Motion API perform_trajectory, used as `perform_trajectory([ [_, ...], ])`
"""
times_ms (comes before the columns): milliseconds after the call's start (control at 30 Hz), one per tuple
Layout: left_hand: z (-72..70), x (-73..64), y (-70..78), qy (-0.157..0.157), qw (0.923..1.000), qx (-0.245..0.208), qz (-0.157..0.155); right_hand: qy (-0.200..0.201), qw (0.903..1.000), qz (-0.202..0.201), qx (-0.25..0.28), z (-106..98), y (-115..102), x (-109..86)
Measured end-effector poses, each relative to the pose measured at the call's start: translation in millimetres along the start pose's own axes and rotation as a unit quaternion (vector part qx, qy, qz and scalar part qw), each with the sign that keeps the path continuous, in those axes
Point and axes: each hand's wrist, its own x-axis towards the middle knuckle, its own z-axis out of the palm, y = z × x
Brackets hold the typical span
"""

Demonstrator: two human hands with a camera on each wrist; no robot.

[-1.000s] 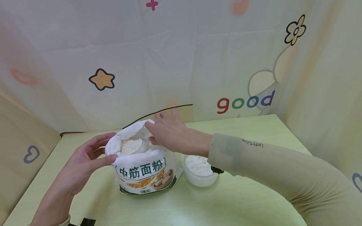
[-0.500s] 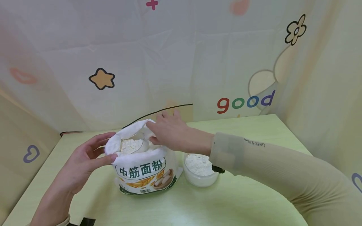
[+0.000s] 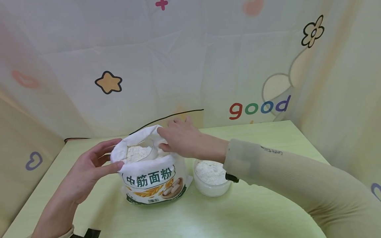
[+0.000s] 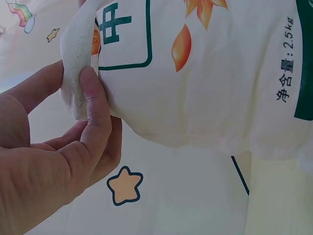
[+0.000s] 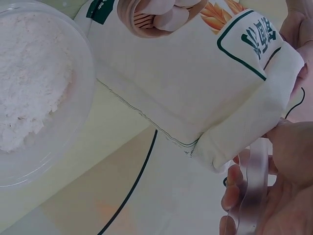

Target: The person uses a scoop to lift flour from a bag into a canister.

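A white flour bag [image 3: 154, 172] stands upright with its mouth rolled outward and flour [image 3: 138, 153] inside. My left hand [image 3: 92, 168] pinches the rolled rim on the left, thumb on one side and fingers on the other; the left wrist view shows the rim [image 4: 76, 83] between them. My right hand [image 3: 187, 140] is at the bag's right side and grips the clear handle [image 5: 255, 191] of a transparent scoop. The scoop's curved edge [image 3: 154, 152] shows inside the bag, against the flour. The rest of the scoop is hidden by the bag and flour.
Close to the bag's right side, a clear round bowl [image 3: 212, 191] holds white flour [image 3: 209, 172]; my right forearm passes over its back part. Both stand on a light green table [image 3: 262, 211]. A printed curtain [image 3: 178, 66] hangs behind the table.
My right hand has shifted slightly to the right, and the scoop's clear edge shows a little more inside the bag. My left hand keeps its hold on the rim.
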Motion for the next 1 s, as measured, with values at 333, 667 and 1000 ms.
perform_trajectory([
  [333, 0.5, -0.3, 0.1, 0.002, 1.0, 0.005, -0.001, -0.009, 0.9996, 0.003, 0.025, 1, 4, -0.9],
  [667, 0.7, -0.1, 0.4, 0.005, 0.9999, 0.012, -0.004, -0.005, 0.9985, -0.007, 0.054, 2, 10, -3.5],
  [1000, -0.1, -0.5, 1.0, 0.007, 0.9997, 0.025, -0.001, 0.007, 0.9984, -0.011, 0.056, 4, 14, -4.7],
])
